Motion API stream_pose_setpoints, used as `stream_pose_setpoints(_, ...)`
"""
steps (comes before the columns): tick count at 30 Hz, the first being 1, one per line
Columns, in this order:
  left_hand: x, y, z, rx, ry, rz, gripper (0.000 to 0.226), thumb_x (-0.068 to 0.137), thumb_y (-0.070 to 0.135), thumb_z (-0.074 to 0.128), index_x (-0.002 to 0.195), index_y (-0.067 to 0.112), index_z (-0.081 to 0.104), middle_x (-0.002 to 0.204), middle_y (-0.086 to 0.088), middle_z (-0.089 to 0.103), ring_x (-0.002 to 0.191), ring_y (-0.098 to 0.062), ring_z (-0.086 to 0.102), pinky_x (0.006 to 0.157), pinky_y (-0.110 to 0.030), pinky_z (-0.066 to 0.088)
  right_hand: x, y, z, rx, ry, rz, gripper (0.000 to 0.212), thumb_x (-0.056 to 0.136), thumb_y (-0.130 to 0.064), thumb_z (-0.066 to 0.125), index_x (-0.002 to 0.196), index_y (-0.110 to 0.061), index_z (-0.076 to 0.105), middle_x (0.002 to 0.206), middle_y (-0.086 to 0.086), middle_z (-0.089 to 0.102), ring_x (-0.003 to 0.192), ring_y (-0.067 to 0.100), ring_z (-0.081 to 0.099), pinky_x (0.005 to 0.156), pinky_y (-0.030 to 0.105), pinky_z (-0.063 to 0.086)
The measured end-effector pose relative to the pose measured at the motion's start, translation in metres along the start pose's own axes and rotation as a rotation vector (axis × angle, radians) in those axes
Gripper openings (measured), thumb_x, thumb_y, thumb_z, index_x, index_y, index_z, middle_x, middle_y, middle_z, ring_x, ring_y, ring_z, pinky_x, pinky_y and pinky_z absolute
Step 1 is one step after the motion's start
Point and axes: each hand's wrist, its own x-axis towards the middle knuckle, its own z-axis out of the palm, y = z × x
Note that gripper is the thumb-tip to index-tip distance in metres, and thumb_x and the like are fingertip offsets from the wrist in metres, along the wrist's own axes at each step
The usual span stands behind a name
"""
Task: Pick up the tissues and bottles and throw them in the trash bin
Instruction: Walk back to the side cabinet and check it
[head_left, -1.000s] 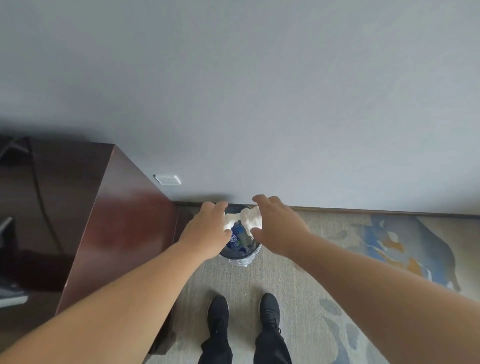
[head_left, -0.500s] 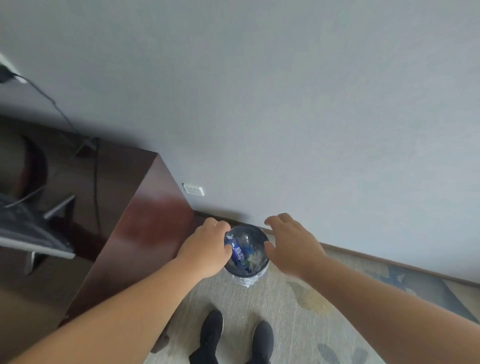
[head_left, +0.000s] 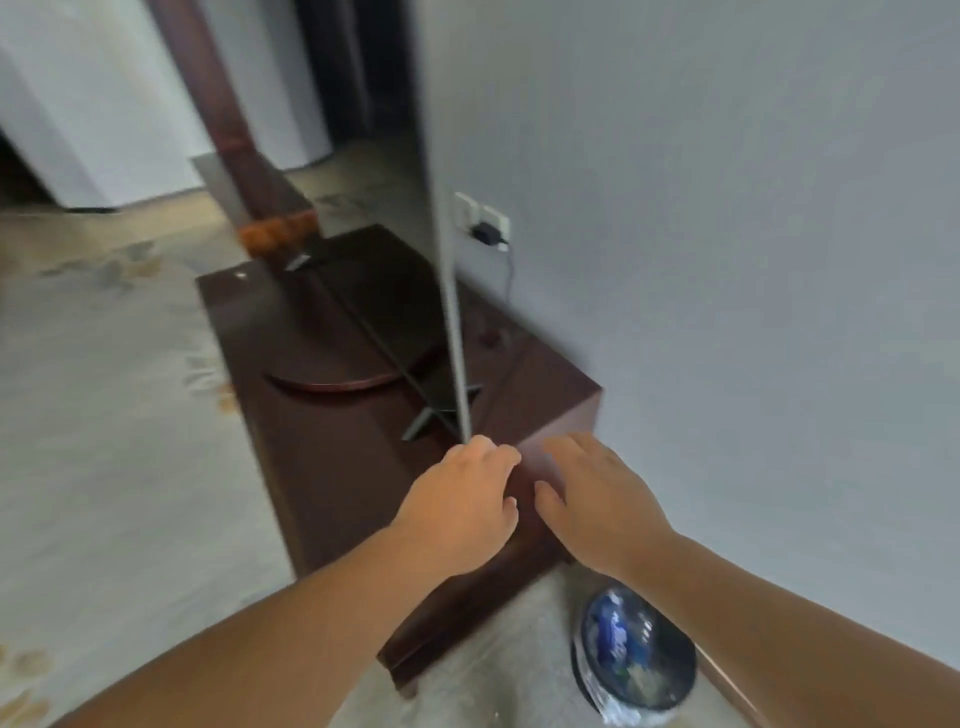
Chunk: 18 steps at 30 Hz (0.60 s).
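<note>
Head view. Both bare forearms reach forward over the near end of a dark wooden cabinet (head_left: 332, 447), the surface that carries a thin flat screen (head_left: 448, 291) seen edge-on. The left hand (head_left: 462, 512) is at centre, its fingers curled loosely inward with nothing held; whether its grip is fully closed cannot be told. The right hand (head_left: 602, 506), just beside it toward 3 o'clock, has its grip spread, fingers apart and empty. The trash bin (head_left: 587, 670) stands on the patterned carpet (head_left: 104, 441) at 5 o'clock, against the grey wall (head_left: 753, 260) and near the cabinet's end; inside it lie a blue-labelled bottle (head_left: 615, 634) and crumpled pale material, too blurred to identify. A wall socket (head_left: 480, 221) with a plugged-in charger sits at 12 o'clock.
</note>
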Motion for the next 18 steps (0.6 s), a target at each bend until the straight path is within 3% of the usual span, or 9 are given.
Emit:
stream_pose_setpoints(6, -0.123, -0.096, -0.081, 0.081, 0.197, -0.257, 0.045, 0.089, 0.030, 0.049, 0.133, 0.024, 0.042, 0.127, 0.001, 0.047, 0.117, -0.021, 0.048, 0.093, -0.041, 0.047, 0.010, -0.146, 0.021, 0.014, -0.012, -0.249, 0.041, 0.090, -0.039, 0.051, 0.130, -0.028, 0.047, 0.129, -0.008, 0.049, 0.112, 0.011, 0.052, 0.089, 0.026, 0.043)
stream_pose_setpoints(14, -0.382, -0.219, -0.142, 0.135, 0.281, -0.659, 0.047, 0.090, 0.031, 0.046, 0.136, 0.025, 0.037, 0.130, -0.001, 0.044, 0.120, -0.025, 0.044, 0.092, -0.038, 0.045, -0.052, -0.360, 0.080, 0.021, -0.170, -0.547, 0.042, 0.090, -0.033, 0.051, 0.129, -0.020, 0.047, 0.129, 0.001, 0.048, 0.118, 0.023, 0.048, 0.094, 0.036, 0.041)
stream_pose_setpoints(18, -0.497, -0.257, -0.162, 0.131, 0.327, -0.915, 0.048, 0.088, 0.031, 0.049, 0.135, 0.025, 0.039, 0.130, -0.003, 0.046, 0.119, -0.025, 0.046, 0.092, -0.038, 0.043, -0.081, -0.446, 0.107, 0.010, -0.267, -0.654, 0.048, 0.091, -0.034, 0.049, 0.136, -0.018, 0.042, 0.134, 0.001, 0.044, 0.122, 0.021, 0.045, 0.096, 0.033, 0.038)
